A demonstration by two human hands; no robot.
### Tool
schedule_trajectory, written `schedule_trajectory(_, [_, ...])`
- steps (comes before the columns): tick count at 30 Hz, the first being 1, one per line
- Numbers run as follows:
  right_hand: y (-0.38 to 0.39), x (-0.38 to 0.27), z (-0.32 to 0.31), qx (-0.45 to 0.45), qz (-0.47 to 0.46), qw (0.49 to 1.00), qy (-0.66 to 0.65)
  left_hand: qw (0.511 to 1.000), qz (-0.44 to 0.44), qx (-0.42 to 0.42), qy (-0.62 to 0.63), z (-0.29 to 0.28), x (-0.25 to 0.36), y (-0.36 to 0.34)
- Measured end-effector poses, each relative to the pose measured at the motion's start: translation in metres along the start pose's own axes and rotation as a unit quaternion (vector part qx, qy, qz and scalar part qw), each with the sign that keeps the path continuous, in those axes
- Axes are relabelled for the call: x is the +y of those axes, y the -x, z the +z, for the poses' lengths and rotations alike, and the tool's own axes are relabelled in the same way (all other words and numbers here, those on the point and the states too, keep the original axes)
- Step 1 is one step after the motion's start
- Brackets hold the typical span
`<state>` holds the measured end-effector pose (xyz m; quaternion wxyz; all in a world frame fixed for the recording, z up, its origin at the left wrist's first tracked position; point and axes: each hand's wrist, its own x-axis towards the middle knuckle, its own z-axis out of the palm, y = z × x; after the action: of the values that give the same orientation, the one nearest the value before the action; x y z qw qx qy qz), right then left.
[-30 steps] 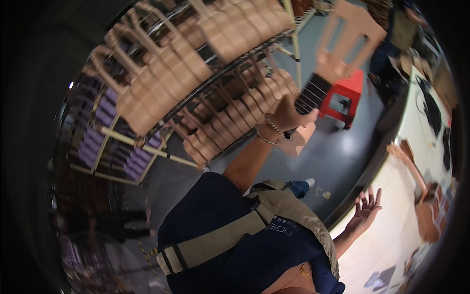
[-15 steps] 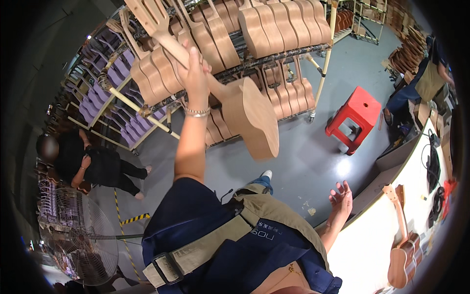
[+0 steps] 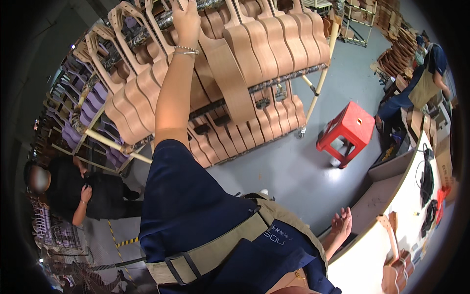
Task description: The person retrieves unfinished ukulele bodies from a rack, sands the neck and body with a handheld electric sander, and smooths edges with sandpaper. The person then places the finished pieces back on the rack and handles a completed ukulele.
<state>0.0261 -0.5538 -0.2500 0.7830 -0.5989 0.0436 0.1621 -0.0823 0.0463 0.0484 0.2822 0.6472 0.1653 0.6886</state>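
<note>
My left hand (image 3: 187, 23) is closed round the neck of an unfinished wooden ukulele (image 3: 228, 73) at the top of the view. The ukulele's pale body hangs below the hand, against the rack and beside a row of similar ukulele bodies (image 3: 269, 41). Its headstock is out of the picture. I cannot tell whether it rests on the rack. My right hand (image 3: 341, 223) holds nothing; its fingers are apart, raised near the edge of the white worktable (image 3: 352, 257).
The rack (image 3: 318, 81) carries two tiers of bare ukuleles. A red stool (image 3: 350, 130) stands right of it. A finished ukulele (image 3: 397, 267) and black cables (image 3: 428, 215) lie on the worktable. One person (image 3: 98, 188) stands at left, another (image 3: 423, 78) at far right.
My left hand has carried the ukulele up and forward, in among the others on the rack. The rack appears nearer. My right hand stays open and has shifted slightly lower in view.
</note>
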Motion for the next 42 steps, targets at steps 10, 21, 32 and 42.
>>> schedule_trajectory(10, [-0.042,0.010,0.104,-0.003,0.028,0.999,0.040,0.880,0.239,0.143,-0.385,0.014,-0.148,-0.077])
schedule_trajectory(21, [-0.054,0.041,0.139,-0.031,0.079,0.993,0.078,0.874,0.304,-0.003,-0.378,0.004,-0.175,-0.067])
schedule_trajectory(32, [-0.032,0.042,0.137,-0.064,0.085,0.990,0.089,0.854,-0.124,-0.108,-0.494,-0.033,-0.171,-0.023])
schedule_trajectory(42, [0.000,0.049,0.068,-0.040,0.107,0.990,0.087,0.842,-0.124,-0.111,-0.514,-0.030,-0.149,-0.020])
